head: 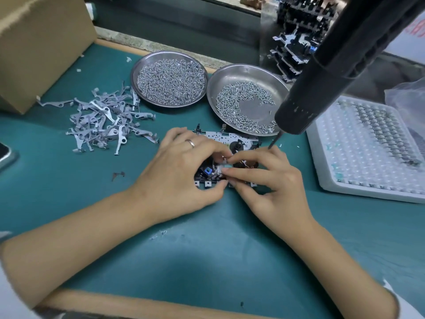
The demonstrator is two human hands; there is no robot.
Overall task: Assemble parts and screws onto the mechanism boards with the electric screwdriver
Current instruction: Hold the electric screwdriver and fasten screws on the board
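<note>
Screwdriver (340,65) hangs tilted, bit seemingly down-left.

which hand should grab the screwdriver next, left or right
Probably the right hand. The electric screwdriver hangs just above and right of it, bit tip near its fingers. The left hand lies across the mechanism board and can keep steadying it.

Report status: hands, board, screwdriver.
Left hand and right hand both pinching a small metal part on the mechanism board. Electric screwdriver hanging unheld, tip just above right fingers. Nothing blocking.
</note>
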